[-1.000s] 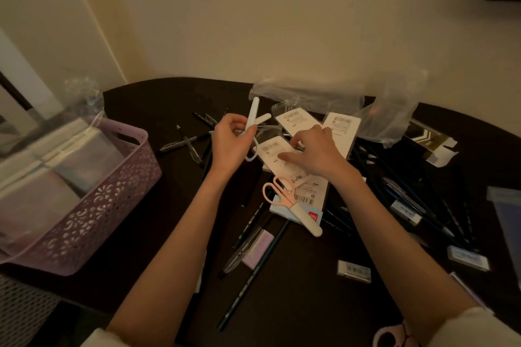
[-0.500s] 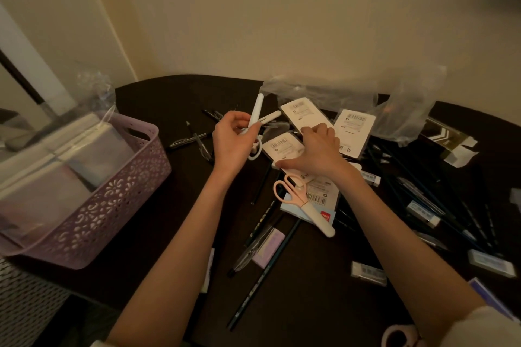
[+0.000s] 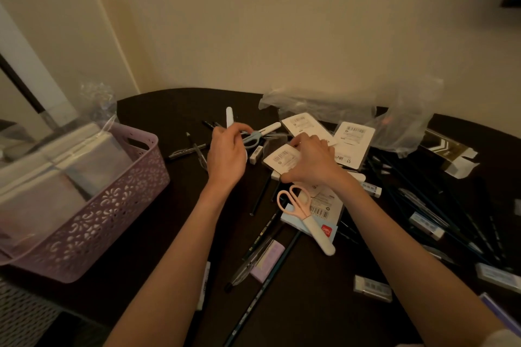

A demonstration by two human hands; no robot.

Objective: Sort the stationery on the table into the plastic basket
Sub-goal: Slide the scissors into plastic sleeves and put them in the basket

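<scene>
The purple plastic basket (image 3: 128,186) stands at the table's left edge and holds plastic-wrapped notebooks. My left hand (image 3: 227,156) grips blue-handled scissors (image 3: 253,138) in a white sheath, and a second white sheath (image 3: 229,117) sticks up from its fingers. My right hand (image 3: 310,162) lies on a pile of white barcoded packets, its fingers curled over the far edge of the nearest packet (image 3: 280,157). Pink-handled scissors (image 3: 298,205) in a white sheath lie just below that hand on a pale blue pad.
Pencils and pens lie scattered over the dark table (image 3: 174,234), thickest at the right. White erasers (image 3: 372,288) and a lilac eraser (image 3: 267,260) sit near the front. Crumpled clear plastic bags (image 3: 324,107) are heaped at the back against the wall.
My left hand has turned and dropped a little, so the scissors' blue handles now show. My right hand's fingers have curled over the nearest packet's far edge. The camera has tilted.
</scene>
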